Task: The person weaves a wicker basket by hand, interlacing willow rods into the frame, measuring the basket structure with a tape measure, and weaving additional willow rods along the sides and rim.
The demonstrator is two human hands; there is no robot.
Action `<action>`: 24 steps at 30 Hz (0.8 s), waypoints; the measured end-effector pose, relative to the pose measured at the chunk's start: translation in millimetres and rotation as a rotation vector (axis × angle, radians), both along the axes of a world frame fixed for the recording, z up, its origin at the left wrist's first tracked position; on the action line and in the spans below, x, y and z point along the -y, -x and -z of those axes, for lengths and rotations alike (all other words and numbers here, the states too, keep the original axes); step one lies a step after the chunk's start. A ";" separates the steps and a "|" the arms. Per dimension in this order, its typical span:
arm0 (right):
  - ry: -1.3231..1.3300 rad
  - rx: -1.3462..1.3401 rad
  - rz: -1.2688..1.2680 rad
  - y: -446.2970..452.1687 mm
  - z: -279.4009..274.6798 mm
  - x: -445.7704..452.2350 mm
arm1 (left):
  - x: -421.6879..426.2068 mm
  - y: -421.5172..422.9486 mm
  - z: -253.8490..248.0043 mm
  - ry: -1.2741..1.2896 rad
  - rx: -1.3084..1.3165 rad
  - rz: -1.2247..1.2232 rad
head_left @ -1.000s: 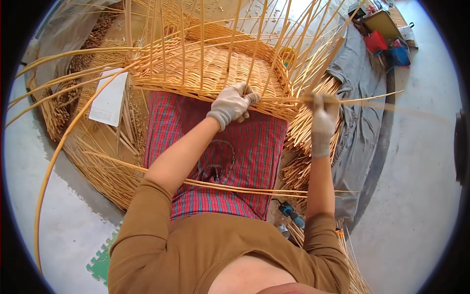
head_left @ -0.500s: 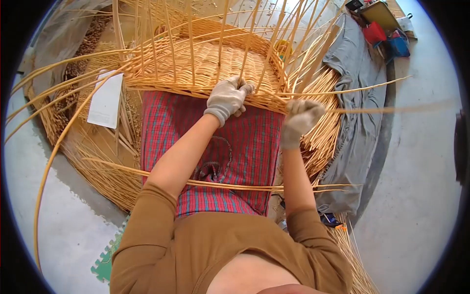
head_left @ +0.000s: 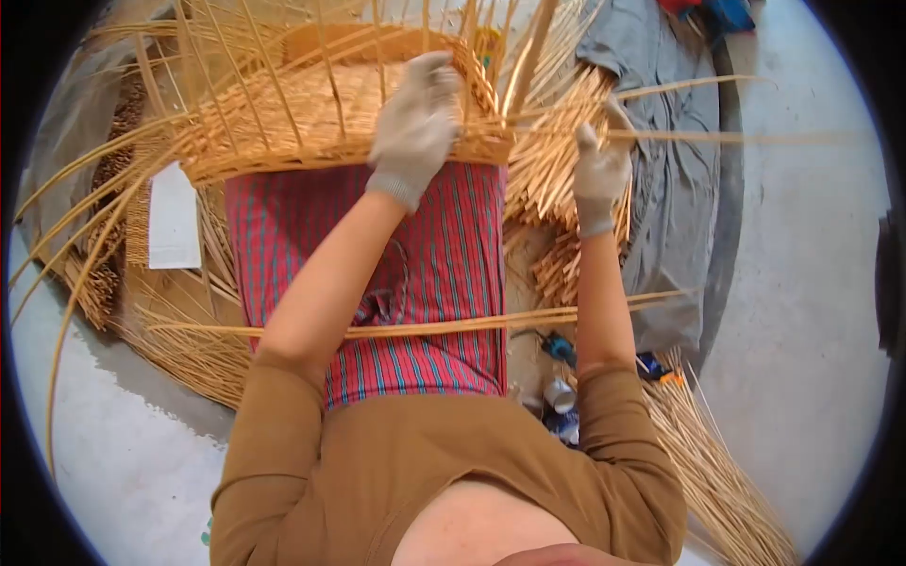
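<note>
A wicker basket (head_left: 330, 90) with tall upright stakes rests at the far edge of a red checked cloth (head_left: 434, 245) over my lap. My left hand (head_left: 415, 123), in a pale glove, is at the basket's near right rim by the stakes; its fingers are blurred. To the right of the basket, my gloved right hand (head_left: 604, 160) is raised, thumb and fingers around a thin weaving rod (head_left: 698, 137) that runs from the basket rim out to the right. Two long loose rods (head_left: 444, 327) lie across the cloth.
Bundles of cut rods (head_left: 557, 160) lie right of the basket beside a grey sheet (head_left: 675, 198). A white paper (head_left: 175, 222) is at the left. More rods (head_left: 722, 462), a can (head_left: 559, 394) and a blue tool (head_left: 557, 347) are at the lower right.
My left hand has lifted from the front rim toward the stakes. My right hand has moved up and away from the basket corner. The view has shifted, and the basket appears farther left and tilted.
</note>
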State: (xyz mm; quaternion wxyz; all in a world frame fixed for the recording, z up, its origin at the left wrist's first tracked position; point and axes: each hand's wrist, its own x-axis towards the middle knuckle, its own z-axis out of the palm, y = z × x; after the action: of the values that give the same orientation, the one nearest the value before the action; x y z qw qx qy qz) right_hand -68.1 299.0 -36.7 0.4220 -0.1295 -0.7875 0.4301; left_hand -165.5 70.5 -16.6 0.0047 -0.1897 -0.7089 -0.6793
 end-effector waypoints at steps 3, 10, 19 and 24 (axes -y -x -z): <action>-0.368 0.490 0.056 -1.7 -15.3 -27.6 | -23.3 17.1 -11.3 0.326 0.653 0.349; 0.073 0.134 -0.395 61.2 -14.5 -21.3 | -30.5 11.1 2.5 0.436 0.750 0.378; -0.710 0.194 -0.393 122.3 -13.7 -80.2 | -35.9 10.6 -10.6 0.602 0.730 0.270; -0.435 0.645 -0.061 31.0 -10.6 -15.9 | -34.2 -1.2 4.0 0.426 0.533 0.324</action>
State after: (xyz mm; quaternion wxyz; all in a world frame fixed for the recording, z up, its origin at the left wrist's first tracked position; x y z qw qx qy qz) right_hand -99.0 314.9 -26.1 0.1575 -0.1420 -0.9560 0.2028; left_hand -164.3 104.7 -20.6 -0.3269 -0.1125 -0.7714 -0.5342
